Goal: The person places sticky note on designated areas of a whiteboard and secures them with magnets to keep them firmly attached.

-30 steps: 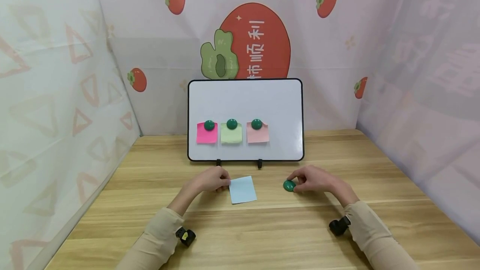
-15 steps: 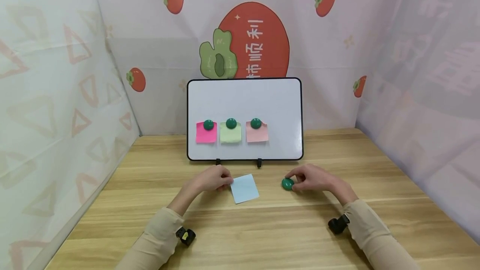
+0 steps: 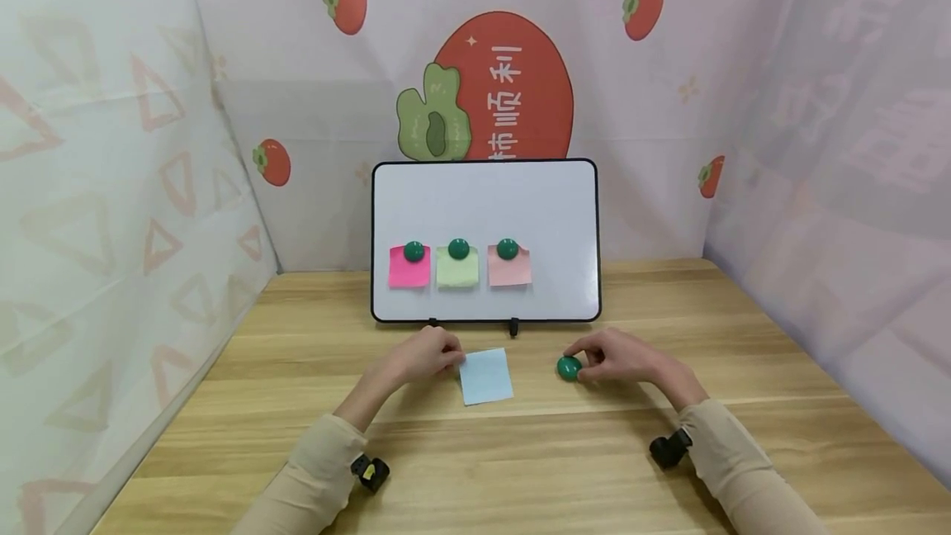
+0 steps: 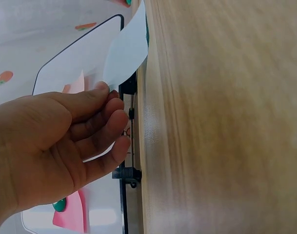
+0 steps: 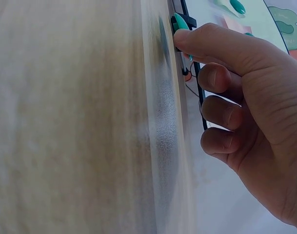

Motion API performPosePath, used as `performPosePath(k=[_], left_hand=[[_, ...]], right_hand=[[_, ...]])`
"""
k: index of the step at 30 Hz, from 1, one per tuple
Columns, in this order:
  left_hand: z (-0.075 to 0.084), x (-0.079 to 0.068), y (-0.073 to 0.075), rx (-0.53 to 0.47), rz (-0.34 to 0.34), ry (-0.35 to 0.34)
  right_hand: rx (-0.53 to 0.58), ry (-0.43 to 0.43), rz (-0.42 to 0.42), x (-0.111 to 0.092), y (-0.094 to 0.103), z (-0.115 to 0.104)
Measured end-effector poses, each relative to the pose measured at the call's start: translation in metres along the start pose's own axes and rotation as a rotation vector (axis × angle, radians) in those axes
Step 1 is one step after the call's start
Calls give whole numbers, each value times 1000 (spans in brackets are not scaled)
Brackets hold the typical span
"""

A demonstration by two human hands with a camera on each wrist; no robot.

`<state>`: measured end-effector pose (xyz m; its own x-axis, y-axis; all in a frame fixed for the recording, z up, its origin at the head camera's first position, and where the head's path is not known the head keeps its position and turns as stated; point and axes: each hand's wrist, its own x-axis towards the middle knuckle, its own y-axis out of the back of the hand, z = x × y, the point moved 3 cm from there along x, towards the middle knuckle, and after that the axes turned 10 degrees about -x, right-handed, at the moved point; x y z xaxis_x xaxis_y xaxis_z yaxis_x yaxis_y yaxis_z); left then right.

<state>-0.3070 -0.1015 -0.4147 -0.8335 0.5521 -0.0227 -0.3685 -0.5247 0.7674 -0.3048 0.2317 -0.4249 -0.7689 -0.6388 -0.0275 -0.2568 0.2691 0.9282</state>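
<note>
My left hand (image 3: 428, 353) pinches the left edge of a light blue sticky note (image 3: 486, 376) between thumb and forefinger, in front of the whiteboard. In the left wrist view the note (image 4: 126, 51) bends upward from the fingertips. To the right, my right hand (image 3: 617, 355) holds a round green magnet (image 3: 569, 368) by its rim with thumb and forefinger. The right wrist view shows this magnet (image 5: 181, 22) edge-on, the other fingers curled loosely below. A gap separates the note from the magnet.
Behind the hands stands a black-framed whiteboard (image 3: 565, 213) on small black feet (image 3: 513, 327). A bright pink note (image 3: 409, 271), a pale green note (image 3: 456, 272) and a light pink note (image 3: 509, 271) hang there, each under a green magnet. Patterned cloth (image 3: 312, 221) surrounds the wooden table (image 3: 505, 469).
My left hand has shifted slightly to the right with the blue note, which has turned a little. The right hand and its magnet have moved slightly left.
</note>
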Motion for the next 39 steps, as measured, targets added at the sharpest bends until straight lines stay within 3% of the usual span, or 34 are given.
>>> performPosePath(k=[12,18,28,39], left_hand=[[6,0,4,-24,71,-22],[13,3,4,-22,110,-70],[21,14,1,-175,185,-132],[25,26,-1,-279,244,-145]], right_hand=[[-3,7,-1,2,0,0],[-2,18,0,1,-1,-1],[-6,20,7,0,-1,-2],[-8,-4,-4,1,-3,0]])
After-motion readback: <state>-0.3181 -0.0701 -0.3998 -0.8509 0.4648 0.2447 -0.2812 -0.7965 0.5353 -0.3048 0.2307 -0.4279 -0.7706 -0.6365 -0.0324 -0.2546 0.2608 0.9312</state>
